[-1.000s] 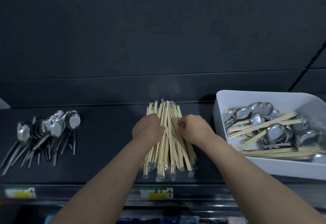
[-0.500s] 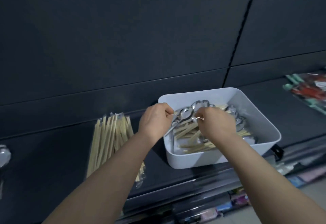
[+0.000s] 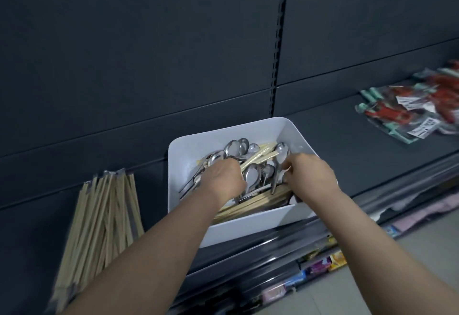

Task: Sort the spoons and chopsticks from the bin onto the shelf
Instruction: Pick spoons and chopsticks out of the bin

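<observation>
A white bin (image 3: 223, 132) stands on the dark shelf (image 3: 335, 155) and holds metal spoons (image 3: 233, 147) mixed with wrapped wooden chopsticks (image 3: 250, 204). My left hand (image 3: 223, 178) is down in the bin's left half, its fingers curled over spoon handles that stick out to its lower left. At the bin's right side, my right hand (image 3: 313, 174) pinches the handle of a spoon (image 3: 282, 152) between fingertips and thumb. A sorted pile of wrapped chopsticks (image 3: 104, 215) lies on the shelf left of the bin.
Red and teal packaged goods (image 3: 409, 109) lie on the shelf at far right. A slotted upright (image 3: 279, 41) divides the dark back panel. Colourful packets (image 3: 320, 265) sit on a lower shelf below the front edge.
Both hands left the chopstick pile and moved right into the bin, then sank deeper among the cutlery. The view swung right, so the sorted spoons at far left are out of sight.
</observation>
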### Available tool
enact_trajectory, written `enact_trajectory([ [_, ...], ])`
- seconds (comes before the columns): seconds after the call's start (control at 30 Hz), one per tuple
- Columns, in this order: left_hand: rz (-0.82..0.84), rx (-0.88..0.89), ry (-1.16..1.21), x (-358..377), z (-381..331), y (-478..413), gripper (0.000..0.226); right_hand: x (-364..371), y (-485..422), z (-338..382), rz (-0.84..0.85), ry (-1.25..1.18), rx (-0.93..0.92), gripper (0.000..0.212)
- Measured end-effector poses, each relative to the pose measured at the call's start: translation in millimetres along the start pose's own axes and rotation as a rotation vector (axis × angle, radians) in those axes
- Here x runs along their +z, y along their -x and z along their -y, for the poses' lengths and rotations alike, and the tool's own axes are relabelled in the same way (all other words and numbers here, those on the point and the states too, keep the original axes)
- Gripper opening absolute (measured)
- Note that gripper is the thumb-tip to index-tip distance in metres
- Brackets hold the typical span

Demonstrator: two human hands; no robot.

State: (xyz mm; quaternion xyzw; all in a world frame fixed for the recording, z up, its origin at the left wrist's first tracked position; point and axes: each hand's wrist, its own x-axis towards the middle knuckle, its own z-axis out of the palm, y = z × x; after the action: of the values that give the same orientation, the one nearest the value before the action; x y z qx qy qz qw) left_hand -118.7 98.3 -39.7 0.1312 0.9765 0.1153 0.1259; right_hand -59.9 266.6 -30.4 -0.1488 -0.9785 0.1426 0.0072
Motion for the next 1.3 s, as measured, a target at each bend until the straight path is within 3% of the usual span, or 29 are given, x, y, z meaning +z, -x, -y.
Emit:
enact_trajectory([
  [0.13,0.02,-0.044,-0.069,8,-18,-5,0.038,2,1,-5,-0.003,-0.029,-0.026,0.036],
  [0.3,-0.091,-0.036,-0.01,10,-23,-12,0.034,1,-4,-10,0.005,-0.065,-0.037,0.037],
  [0.47,-0.127,-0.005,-0.1,10,-26,-16,0.061,2,-10,-11,-0.002,-0.053,-0.059,0.034],
  [0.73,-0.111,0.052,-0.162,13,-20,-24,0.034,8,-20,-5,0.011,-0.042,-0.077,0.027],
  [0.8,-0.042,0.043,-0.072,11,-17,-26,0.018,11,-22,-3,0.014,-0.05,-0.079,0.027],
  [0.87,-0.027,-0.002,0.131,7,-10,-26,0.016,12,-24,-1,0.015,-0.051,-0.075,0.026],
  [1.03,-0.435,-0.223,0.639,-16,12,-29,0.01,12,-28,8,0.062,-0.013,-0.082,0.024],
  [1.13,-0.426,-0.307,0.895,-23,27,-32,0.008,13,-29,22,0.086,-0.002,-0.103,0.023],
  [1.3,-0.339,-0.358,0.779,-18,49,-21,0.023,19,-36,49,0.055,0.008,-0.213,0.029],
])
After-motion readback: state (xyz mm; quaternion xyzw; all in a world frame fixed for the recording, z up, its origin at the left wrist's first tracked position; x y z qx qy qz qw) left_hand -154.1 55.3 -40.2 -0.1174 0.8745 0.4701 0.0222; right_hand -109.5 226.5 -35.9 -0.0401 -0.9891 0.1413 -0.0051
